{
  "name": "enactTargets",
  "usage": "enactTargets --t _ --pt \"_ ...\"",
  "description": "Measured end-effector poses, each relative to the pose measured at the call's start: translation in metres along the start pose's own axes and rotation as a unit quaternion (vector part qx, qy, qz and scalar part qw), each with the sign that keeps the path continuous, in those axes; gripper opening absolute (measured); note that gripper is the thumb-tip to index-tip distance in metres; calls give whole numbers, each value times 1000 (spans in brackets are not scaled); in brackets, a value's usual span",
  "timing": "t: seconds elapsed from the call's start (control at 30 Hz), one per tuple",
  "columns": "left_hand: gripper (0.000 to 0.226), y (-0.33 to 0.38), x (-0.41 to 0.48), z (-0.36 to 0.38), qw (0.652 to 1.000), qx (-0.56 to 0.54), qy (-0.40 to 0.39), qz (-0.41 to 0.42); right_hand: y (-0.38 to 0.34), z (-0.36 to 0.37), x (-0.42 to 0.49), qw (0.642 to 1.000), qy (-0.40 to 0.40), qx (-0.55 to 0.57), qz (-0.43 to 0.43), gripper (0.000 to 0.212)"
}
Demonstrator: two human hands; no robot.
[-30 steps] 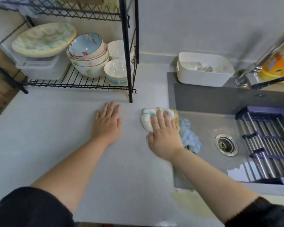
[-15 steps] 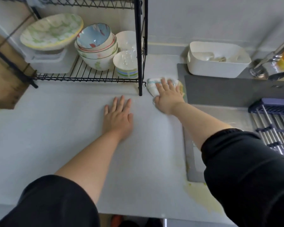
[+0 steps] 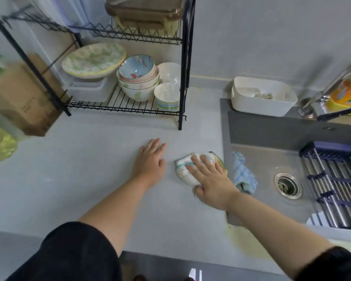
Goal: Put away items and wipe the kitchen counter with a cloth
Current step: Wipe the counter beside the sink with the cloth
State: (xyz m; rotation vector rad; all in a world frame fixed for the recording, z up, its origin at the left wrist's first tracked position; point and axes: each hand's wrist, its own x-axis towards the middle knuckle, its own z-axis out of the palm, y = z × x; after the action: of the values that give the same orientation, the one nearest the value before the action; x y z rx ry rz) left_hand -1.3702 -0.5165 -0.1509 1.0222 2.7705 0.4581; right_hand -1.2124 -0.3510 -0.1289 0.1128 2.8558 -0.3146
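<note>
The right hand lies flat on a crumpled white cloth with a blue stripe and a yellow-green edge. Its fingers are straight and slightly spread, pressing the cloth onto the pale grey kitchen counter and curling round nothing. The cloth sits on the counter just beside the sink's near edge.

Just left of it, apart from the cloth, the left hand rests palm down on the counter with its fingers straight and close together.

Just right of the cloth, a light blue rag hangs over the edge into the grey sink. Farther right are the round steel drain and a steel-rod drying rack with dark blue ends.

Beyond the hands, a black wire dish rack stands on the counter, holding stacked patterned bowls and a green floral plate. Behind the sink sits a white plastic tub.
</note>
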Motion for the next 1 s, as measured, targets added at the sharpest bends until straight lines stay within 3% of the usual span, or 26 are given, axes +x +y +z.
enactTargets --t 0.1,0.2,0.33,0.47,0.57,0.73,1.0 --pt "67 5 -1 -8 991 -117 -8 -59 3 -21 47 996 -4 18 92 65" --pt "42 6 3 -15 962 -249 -2 -110 -2 -30 72 988 -15 27 149 66" --pt "47 18 18 -42 941 -296 46 -156 -3 -32 70 984 -17 71 161 68" --pt "58 45 44 -81 930 -337 105 -106 -10 -30 59 983 -15 84 163 68" --pt "58 69 63 -104 915 -384 106 -63 -18 -18 38 982 -6 81 168 64" --pt "18 93 91 -119 913 -387 105 -74 -21 -10 21 978 -5 79 192 57" --pt "19 89 80 -126 939 -307 104 -114 5 -32 54 948 8 98 304 58"
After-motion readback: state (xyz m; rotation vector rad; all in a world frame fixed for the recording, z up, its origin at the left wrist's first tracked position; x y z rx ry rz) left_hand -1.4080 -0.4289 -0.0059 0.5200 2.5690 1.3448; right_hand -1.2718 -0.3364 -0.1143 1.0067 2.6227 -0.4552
